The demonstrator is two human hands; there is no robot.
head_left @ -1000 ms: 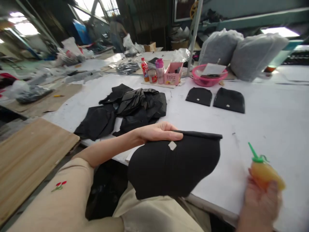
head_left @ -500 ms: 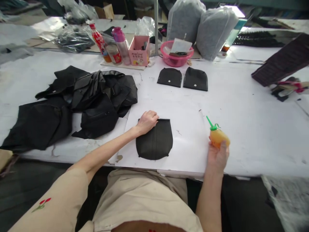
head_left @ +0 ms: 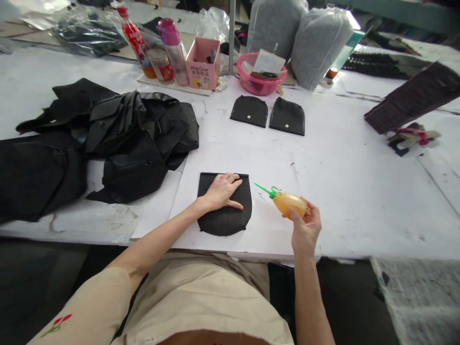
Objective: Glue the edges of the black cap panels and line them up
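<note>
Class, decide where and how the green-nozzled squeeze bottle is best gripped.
Grip the squeeze bottle by its rounded body, coming from the right, as the right hand does: the body looks broadest, while the thin green nozzle points left and is probably best kept free.

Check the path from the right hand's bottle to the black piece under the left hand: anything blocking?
Nothing visible between the bottle and the black piece, just white tabletop. The left hand does cover part of the piece, though.

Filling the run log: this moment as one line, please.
left hand: spread on black panel | right hand: holding bottle | nozzle: aimed toward panel, not touching | black pile: left of panel
</note>
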